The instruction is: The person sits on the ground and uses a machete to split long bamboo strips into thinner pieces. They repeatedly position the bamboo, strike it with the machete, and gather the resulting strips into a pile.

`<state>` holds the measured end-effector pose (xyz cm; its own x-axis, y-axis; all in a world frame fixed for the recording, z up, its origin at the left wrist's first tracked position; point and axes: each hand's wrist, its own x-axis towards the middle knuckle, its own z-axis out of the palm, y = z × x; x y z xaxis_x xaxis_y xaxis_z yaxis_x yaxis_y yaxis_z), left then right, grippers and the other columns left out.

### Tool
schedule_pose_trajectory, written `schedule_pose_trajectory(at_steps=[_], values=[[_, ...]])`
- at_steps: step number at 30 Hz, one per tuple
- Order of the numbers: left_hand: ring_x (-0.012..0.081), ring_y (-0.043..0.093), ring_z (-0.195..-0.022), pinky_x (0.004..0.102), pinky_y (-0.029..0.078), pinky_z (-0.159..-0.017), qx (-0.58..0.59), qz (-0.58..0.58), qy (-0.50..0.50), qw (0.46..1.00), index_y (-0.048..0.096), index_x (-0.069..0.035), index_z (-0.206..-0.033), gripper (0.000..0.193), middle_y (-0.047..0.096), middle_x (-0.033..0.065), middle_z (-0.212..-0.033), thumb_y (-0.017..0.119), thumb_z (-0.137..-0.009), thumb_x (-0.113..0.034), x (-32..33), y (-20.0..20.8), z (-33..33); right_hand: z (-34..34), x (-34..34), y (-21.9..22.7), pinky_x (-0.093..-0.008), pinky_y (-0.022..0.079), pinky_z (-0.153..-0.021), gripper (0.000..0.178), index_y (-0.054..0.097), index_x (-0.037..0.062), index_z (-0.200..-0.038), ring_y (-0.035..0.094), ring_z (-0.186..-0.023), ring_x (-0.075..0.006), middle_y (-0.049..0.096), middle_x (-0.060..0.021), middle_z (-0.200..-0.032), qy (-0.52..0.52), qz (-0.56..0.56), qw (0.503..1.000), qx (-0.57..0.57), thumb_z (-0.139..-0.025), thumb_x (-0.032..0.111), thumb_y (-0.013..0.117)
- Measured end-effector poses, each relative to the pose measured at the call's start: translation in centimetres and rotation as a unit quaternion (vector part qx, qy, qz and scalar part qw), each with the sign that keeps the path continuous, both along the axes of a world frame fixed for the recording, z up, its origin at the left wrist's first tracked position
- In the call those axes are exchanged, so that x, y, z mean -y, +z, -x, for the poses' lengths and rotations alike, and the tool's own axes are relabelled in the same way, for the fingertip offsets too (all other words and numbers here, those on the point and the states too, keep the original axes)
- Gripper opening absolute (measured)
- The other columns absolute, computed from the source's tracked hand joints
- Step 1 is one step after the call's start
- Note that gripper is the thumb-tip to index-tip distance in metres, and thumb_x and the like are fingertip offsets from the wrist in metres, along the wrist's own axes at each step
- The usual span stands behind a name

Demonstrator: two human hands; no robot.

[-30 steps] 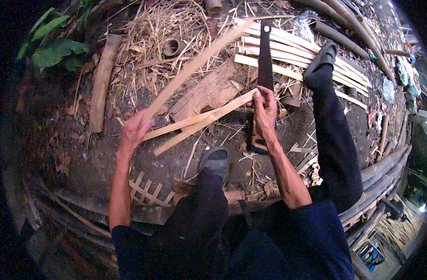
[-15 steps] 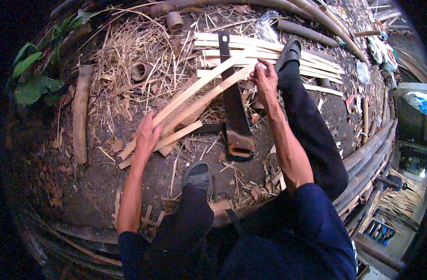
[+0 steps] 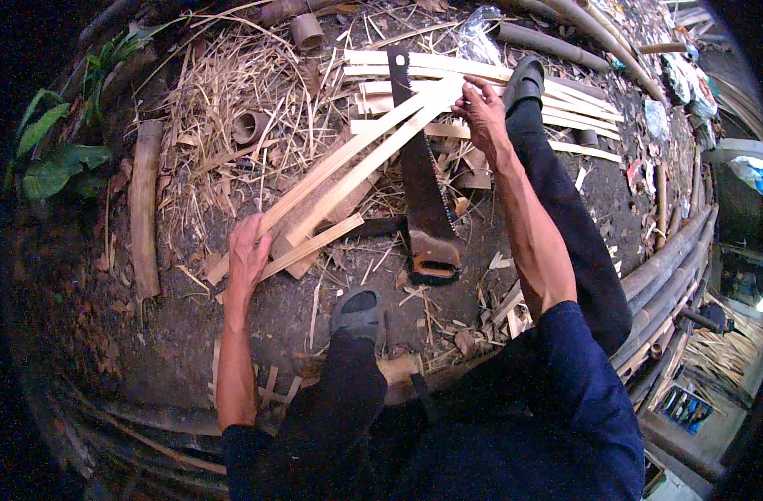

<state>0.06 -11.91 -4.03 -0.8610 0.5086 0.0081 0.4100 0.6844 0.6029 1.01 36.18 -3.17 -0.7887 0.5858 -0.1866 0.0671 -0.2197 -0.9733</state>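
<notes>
Two long pale bamboo strips slant across the middle, meeting at their far ends. My left hand point(image 3: 250, 250) is closed round the near part of the upper bamboo strip point(image 3: 340, 165). The fingers of my right hand point(image 3: 483, 113) pinch the far ends together. The lower bamboo strip point(image 3: 369, 174) has its near end apart from my left hand. Beneath that hand passes a shorter strip point(image 3: 319, 244), and I cannot tell whether it is gripped. Below the strips lies a flat piece of wood point(image 3: 302, 265). A handsaw point(image 3: 419, 171) rests on the ground, its handle toward me.
Several cut strips point(image 3: 565, 121) lie in a row at the far side, by my right sandal point(image 3: 525, 81). Straw-like shavings point(image 3: 214, 108) heap at the left, beside a short bamboo log point(image 3: 146, 209). Long bamboo poles point(image 3: 669, 271) line the right. My left sandal point(image 3: 356, 311) stands near.
My right hand has moved slightly away from me, bringing the lower strip's far end up to the upper strip's end. The lower strip's near end has slid clear of my left hand.
</notes>
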Motion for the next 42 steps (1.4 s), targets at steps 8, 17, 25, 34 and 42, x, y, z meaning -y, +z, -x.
schedule_pose_trajectory(at_steps=[8,17,25,34,42], values=[[0.028,0.055,-0.108,0.0393,0.036,-0.092,0.017,0.048,0.019,0.999,0.058,-0.007,-0.118,0.038,0.061,0.0118,-0.115,0.061,-0.084,-0.021,-0.4,1.0,-0.6,0.8,-0.1,-0.1,-0.026,0.057,-0.06,0.03,0.055,0.0012,-0.115,0.058,-0.067,-0.0125,0.055,-0.0055,-0.076,-0.012,-0.001,1.0,0.027,-0.09,0.015,0.062],[0.0252,0.058,-0.099,0.0378,0.034,-0.085,-0.048,0.013,-0.006,0.999,0.059,-0.01,-0.117,0.042,0.064,0.0096,-0.105,0.067,-0.08,-0.028,0.0,0.5,-0.5,1.7,-1.9,-2.0,-0.0263,0.057,-0.062,0.036,0.055,-0.0029,-0.118,0.058,-0.065,-0.0137,0.059,-0.0071,-0.08,-0.035,-0.056,0.993,0.102,-0.09,0.018,0.062],[0.0232,0.057,-0.094,0.0363,0.029,-0.08,-0.03,0.053,0.038,0.997,0.06,-0.01,-0.108,0.062,0.065,0.0097,-0.099,0.076,-0.064,-0.051,-0.9,2.6,-0.9,1.6,-2.0,-2.6,-0.029,0.059,-0.064,0.033,0.055,-0.0071,-0.108,0.059,-0.067,-0.0162,0.055,-0.0082,-0.078,-0.004,-0.093,0.992,0.087,-0.09,0.019,0.062],[0.0214,0.061,-0.086,0.0369,0.029,-0.077,-0.1,0.05,0.116,0.987,0.067,-0.013,-0.097,0.052,0.069,0.0062,-0.094,0.073,-0.067,-0.054,-2.8,3.0,-0.9,1.8,-3.4,-4.1,-0.0292,0.057,-0.061,0.031,0.054,-0.0089,-0.106,0.06,-0.066,-0.017,0.056,-0.0086,-0.078,0.012,-0.164,0.977,0.138,-0.09,0.017,0.061],[0.0204,0.061,-0.082,0.0367,0.029,-0.074,-0.035,0.055,0.119,0.991,0.068,-0.016,-0.092,0.039,0.069,0.0039,-0.089,0.069,-0.074,-0.049,-2.5,2.9,-1.0,0.7,-2.2,-4.1,-0.0287,0.055,-0.064,0.036,0.055,-0.0038,-0.114,0.061,-0.071,-0.0159,0.058,-0.0078,-0.083,0.021,-0.113,0.99,0.081,-0.091,0.023,0.06]])
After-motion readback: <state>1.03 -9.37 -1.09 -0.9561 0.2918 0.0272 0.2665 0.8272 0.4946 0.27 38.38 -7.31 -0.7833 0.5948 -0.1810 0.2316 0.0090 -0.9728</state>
